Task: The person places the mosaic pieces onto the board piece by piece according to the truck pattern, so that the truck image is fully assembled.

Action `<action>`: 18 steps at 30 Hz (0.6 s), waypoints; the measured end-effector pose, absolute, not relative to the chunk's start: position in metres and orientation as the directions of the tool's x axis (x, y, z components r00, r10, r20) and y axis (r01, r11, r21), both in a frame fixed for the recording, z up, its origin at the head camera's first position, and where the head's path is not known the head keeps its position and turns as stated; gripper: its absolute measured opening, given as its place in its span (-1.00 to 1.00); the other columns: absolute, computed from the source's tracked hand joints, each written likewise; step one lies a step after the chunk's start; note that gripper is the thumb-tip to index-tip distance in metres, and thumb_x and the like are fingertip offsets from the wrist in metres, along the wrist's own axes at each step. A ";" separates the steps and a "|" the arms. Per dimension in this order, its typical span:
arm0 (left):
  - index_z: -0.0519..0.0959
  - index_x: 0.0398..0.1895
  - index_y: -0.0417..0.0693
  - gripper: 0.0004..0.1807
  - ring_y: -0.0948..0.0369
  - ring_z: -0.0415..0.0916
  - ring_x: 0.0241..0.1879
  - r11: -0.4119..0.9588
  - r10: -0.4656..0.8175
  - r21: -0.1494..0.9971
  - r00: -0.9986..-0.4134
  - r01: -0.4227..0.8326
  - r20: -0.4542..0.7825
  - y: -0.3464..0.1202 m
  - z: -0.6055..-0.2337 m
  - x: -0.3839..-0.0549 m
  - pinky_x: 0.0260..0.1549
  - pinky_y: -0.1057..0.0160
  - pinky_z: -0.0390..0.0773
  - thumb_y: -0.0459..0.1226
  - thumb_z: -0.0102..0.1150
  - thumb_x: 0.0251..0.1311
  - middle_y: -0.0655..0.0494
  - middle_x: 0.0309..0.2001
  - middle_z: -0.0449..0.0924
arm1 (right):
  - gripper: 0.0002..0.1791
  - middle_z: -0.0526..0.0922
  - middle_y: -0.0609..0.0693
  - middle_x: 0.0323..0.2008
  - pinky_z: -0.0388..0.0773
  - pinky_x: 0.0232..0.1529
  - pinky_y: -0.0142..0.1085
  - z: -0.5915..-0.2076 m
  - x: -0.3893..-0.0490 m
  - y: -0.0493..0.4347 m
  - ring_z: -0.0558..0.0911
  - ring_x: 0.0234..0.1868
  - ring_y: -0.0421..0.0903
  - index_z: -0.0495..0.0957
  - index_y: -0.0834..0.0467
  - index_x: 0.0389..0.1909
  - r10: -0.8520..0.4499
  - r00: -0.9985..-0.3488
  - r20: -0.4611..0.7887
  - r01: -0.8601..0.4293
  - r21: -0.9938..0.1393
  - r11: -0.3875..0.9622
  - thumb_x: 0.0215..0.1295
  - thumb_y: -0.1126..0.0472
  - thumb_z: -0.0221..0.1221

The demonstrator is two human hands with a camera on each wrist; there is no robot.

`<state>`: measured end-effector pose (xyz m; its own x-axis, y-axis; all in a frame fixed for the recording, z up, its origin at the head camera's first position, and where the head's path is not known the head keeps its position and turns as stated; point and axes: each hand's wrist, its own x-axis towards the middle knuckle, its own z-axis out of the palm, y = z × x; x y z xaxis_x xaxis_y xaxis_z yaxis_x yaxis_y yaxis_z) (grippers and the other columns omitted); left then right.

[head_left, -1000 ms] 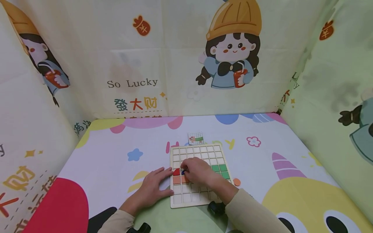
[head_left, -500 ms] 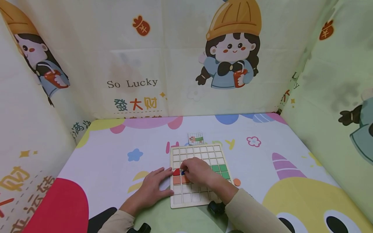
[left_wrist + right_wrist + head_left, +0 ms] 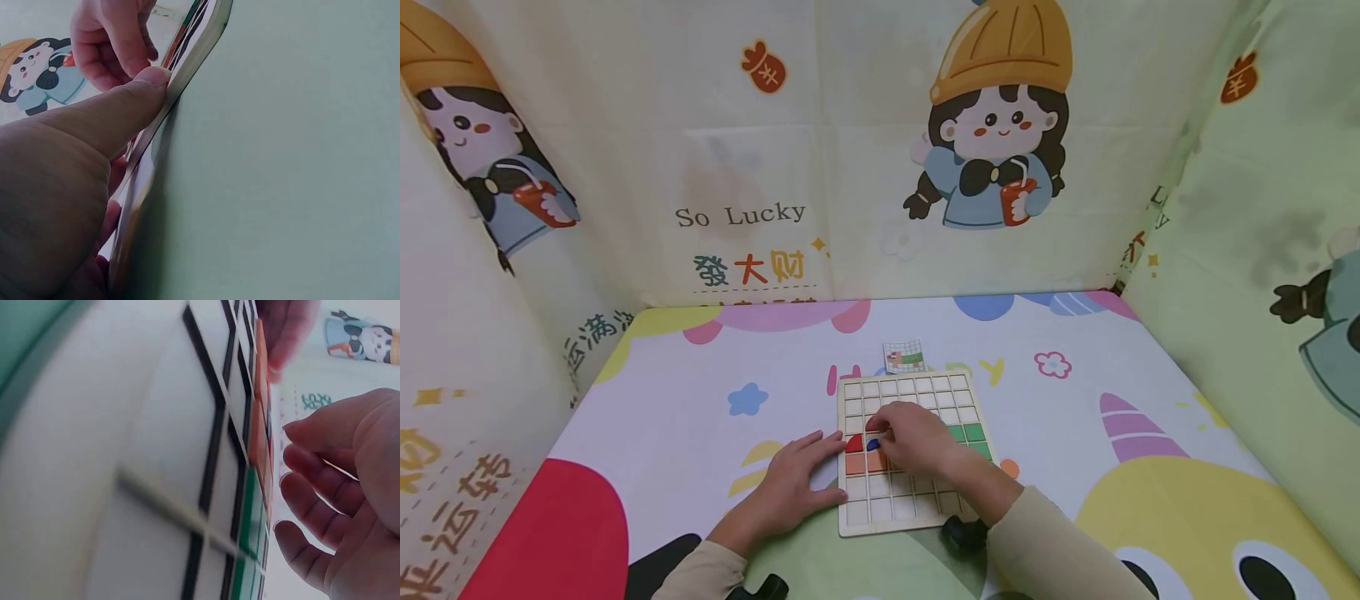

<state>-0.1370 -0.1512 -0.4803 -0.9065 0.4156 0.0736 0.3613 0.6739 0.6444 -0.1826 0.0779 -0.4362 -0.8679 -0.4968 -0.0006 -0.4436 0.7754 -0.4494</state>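
A pale wooden grid board (image 3: 880, 508) lies on the table in the head view. Several coloured pieces sit in its cells: a red piece (image 3: 854, 443) at the left, a small dark blue piece (image 3: 872, 445) beside it, orange squares (image 3: 855, 463) below and green squares (image 3: 974, 432) at the right. My left hand (image 3: 801, 483) touches the board's left edge, its thumb (image 3: 134, 103) resting along the rim. Over the board, my right hand (image 3: 917, 437) is just above the blue piece. Its fingers (image 3: 312, 494) are loosely bent, and nothing shows between them in the right wrist view.
Behind the board lies a small card (image 3: 904, 357) with a gridded picture. An orange round shape (image 3: 1010, 468) shows right of the board. Black wrist devices (image 3: 962, 533) sit at my wrists. Printed cloth walls (image 3: 850, 167) enclose the table on three sides.
My right hand has shifted slightly right and up from the blue piece, leaving more of it visible. My left hand and the board have stayed put.
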 end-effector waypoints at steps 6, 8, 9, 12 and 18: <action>0.45 0.40 0.00 -0.20 -0.11 0.14 0.44 0.690 0.400 0.638 -0.915 0.341 0.056 -0.151 -0.480 -0.137 0.30 -0.31 0.11 0.05 0.45 0.10 0.09 0.41 0.37 | -0.77 0.65 -0.04 -0.10 0.57 -0.03 -0.16 -0.431 -0.180 0.096 0.57 -0.16 -0.10 0.62 0.15 -0.03 -0.489 -0.871 0.041 -0.444 -0.493 0.749 0.32 0.22 0.27; 0.45 0.40 0.00 -0.20 -0.10 0.14 0.44 0.694 0.397 0.637 -0.917 0.336 0.050 -0.151 -0.480 -0.137 0.30 -0.31 0.10 0.06 0.45 0.10 0.10 0.41 0.36 | -0.74 0.65 -0.03 -0.07 0.57 -0.05 -0.15 -0.430 -0.179 0.103 0.57 -0.16 -0.10 0.61 0.16 0.00 -0.486 -0.873 0.046 -0.438 -0.511 0.739 0.32 0.21 0.28; 0.45 0.40 0.00 -0.19 -0.10 0.13 0.44 0.694 0.396 0.638 -0.917 0.333 0.048 -0.151 -0.480 -0.137 0.30 -0.31 0.10 0.06 0.45 0.09 0.10 0.42 0.36 | -0.73 0.65 -0.02 -0.06 0.57 -0.07 -0.15 -0.430 -0.178 0.106 0.58 -0.17 -0.09 0.61 0.17 0.00 -0.487 -0.872 0.050 -0.439 -0.520 0.733 0.32 0.21 0.28; 0.44 0.41 0.00 -0.19 -0.11 0.12 0.44 0.693 0.399 0.639 -0.916 0.332 0.043 -0.150 -0.480 -0.137 0.30 -0.32 0.09 0.06 0.45 0.09 0.09 0.42 0.35 | -0.69 0.65 -0.02 -0.05 0.57 -0.08 -0.16 -0.430 -0.176 0.114 0.57 -0.18 -0.11 0.60 0.18 0.02 -0.492 -0.868 0.062 -0.443 -0.543 0.713 0.30 0.19 0.30; 0.44 0.41 -0.03 -0.18 -0.12 0.13 0.44 0.685 0.406 0.642 -0.912 0.345 0.056 -0.150 -0.480 -0.137 0.28 -0.34 0.10 0.05 0.46 0.09 0.06 0.42 0.35 | -0.59 0.64 -0.01 -0.02 0.57 -0.08 -0.13 -0.433 -0.171 0.135 0.55 -0.14 -0.09 0.59 0.17 0.07 -0.469 -0.881 0.059 -0.419 -0.558 0.716 0.24 0.13 0.36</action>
